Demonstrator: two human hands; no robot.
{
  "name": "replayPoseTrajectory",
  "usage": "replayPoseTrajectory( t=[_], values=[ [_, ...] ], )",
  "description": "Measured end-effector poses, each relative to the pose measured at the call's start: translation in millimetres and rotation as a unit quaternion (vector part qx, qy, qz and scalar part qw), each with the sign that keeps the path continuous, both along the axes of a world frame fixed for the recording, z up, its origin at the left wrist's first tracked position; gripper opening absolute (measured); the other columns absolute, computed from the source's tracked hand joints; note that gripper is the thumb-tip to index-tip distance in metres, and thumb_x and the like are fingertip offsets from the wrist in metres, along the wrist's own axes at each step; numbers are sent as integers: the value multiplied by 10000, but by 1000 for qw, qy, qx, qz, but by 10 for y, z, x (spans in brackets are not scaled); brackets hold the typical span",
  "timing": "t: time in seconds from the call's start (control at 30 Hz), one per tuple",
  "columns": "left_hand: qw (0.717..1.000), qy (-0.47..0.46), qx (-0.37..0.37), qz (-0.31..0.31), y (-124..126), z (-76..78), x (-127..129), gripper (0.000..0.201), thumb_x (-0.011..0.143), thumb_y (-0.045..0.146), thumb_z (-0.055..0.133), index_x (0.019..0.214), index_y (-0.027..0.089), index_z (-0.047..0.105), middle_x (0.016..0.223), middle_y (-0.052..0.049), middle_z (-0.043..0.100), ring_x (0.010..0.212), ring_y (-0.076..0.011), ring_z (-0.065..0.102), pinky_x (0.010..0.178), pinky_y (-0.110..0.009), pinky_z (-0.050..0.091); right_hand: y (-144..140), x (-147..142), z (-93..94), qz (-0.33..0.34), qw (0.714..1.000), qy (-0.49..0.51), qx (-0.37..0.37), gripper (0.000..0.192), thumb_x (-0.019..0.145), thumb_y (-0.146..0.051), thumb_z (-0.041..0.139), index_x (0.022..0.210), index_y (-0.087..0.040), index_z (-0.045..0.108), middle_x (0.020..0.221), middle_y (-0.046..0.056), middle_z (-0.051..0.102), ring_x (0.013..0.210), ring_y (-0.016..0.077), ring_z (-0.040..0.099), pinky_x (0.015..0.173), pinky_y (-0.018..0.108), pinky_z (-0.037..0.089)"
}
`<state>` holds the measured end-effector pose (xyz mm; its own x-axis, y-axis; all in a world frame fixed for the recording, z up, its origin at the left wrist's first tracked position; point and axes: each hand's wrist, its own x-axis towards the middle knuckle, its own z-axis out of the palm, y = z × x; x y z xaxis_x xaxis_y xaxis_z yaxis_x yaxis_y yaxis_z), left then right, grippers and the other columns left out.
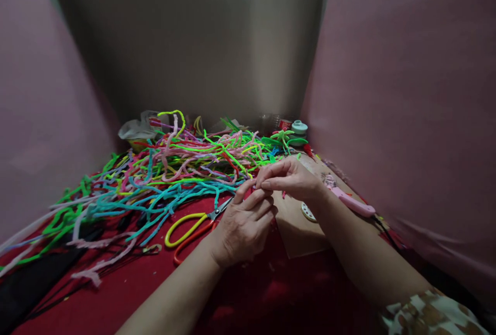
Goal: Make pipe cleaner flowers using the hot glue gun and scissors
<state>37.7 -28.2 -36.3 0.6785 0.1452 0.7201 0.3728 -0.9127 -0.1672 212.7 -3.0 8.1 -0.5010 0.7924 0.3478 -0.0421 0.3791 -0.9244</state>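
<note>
My fingers [259,196] of both hands met in the middle, just above the counter [155,293]. The left hand [242,226] was curled, and its thumb and first finger were pressed together on a small red piece [248,192], of which I could see only a little bit. The right hand [289,179] came from the other side, and its fingertips pinched the same small piece from above, so the two hands touched each other there. What exactly this piece was, I could not tell, because the fingers hid most of it.

Just beside my left hand lay scissors [191,227] with one yellow and one orange handle, flat on the red cloth of the counter, with the blades toward my fingers. Under my right wrist was a brown cardboard sheet [300,231], and a small white round thing [309,212] lay on it. To the right of my wrist lay a pink tool [351,201]. Behind the hands a big heap of fuzzy wires [174,169] in many colours was spread over the counter to the left. At the far side stood a small pale green spool [299,127], near the grey wall [194,40].
</note>
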Motion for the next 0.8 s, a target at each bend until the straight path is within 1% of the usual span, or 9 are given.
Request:
replayPoseTrajectory(
  t=[0.1, 0.23, 0.37, 0.47, 0.53, 0.67, 0.8],
  values=[
    [999, -7, -39, -29, -31, 18, 12, 169, 807, 95, 493, 894, 160, 622, 926, -49, 684, 1053, -192, 529, 1068, -448, 290, 0, 26, 16, 2, 1000, -1, -19, 99, 695, -217, 704, 741, -132, 724, 631, 7, 624, 556, 86, 503, 520, 218, 396],
    [997, -5, -67, -47, -61, 32, 26, 179, 805, 90, 486, 895, 171, 618, 912, -44, 679, 1040, -187, 527, 1054, -442, 300, 23, 64, 22, 31, 999, 1, -28, 85, 703, -196, 698, 748, -128, 720, 654, 7, 640, 565, 82, 519, 539, 219, 406],
    [996, -11, -64, -61, -78, 41, 48, 176, 799, 82, 476, 855, 176, 614, 869, -37, 673, 1018, -180, 537, 1038, -424, 316, 36, 110, 51, 53, 998, -36, 2, 95, 733, -201, 680, 738, -109, 705, 632, 1, 625, 582, 78, 519, 566, 216, 405],
    [995, -20, -64, -68, -76, 40, 58, 172, 791, 79, 479, 844, 175, 611, 840, -36, 670, 989, -183, 549, 1020, -430, 330, 22, 119, 73, 69, 996, -55, 29, 129, 767, -214, 648, 765, -89, 679, 662, 6, 606, 598, 75, 506, 569, 211, 396],
    [995, -26, -66, -64, -68, 38, 57, 176, 786, 75, 484, 851, 176, 613, 833, -36, 670, 978, -185, 551, 1015, -437, 331, 4, 104, 80, 62, 994, -73, 59, 134, 794, -210, 617, 792, -82, 658, 684, 7, 589, 596, 69, 487, 561, 206, 387],
    [996, -28, -68, -46, -50, 33, 43, 158, 781, 81, 509, 850, 171, 619, 830, -31, 665, 967, -184, 552, 1015, -448, 326, -24, 59, 64, 37, 989, -93, 112, 135, 846, -221, 555, 824, -102, 615, 661, -17, 536, 577, 63, 447, 538, 194, 369],
    [998, -20, -53, -36, -44, 25, 32, 143, 793, 96, 504, 836, 173, 617, 839, -34, 669, 981, -186, 561, 1020, -443, 324, -17, 44, 30, 39, 988, -89, 116, 127, 865, -225, 531, 825, -118, 585, 662, -24, 515, 576, 61, 432, 527, 187, 358]
  ],
)
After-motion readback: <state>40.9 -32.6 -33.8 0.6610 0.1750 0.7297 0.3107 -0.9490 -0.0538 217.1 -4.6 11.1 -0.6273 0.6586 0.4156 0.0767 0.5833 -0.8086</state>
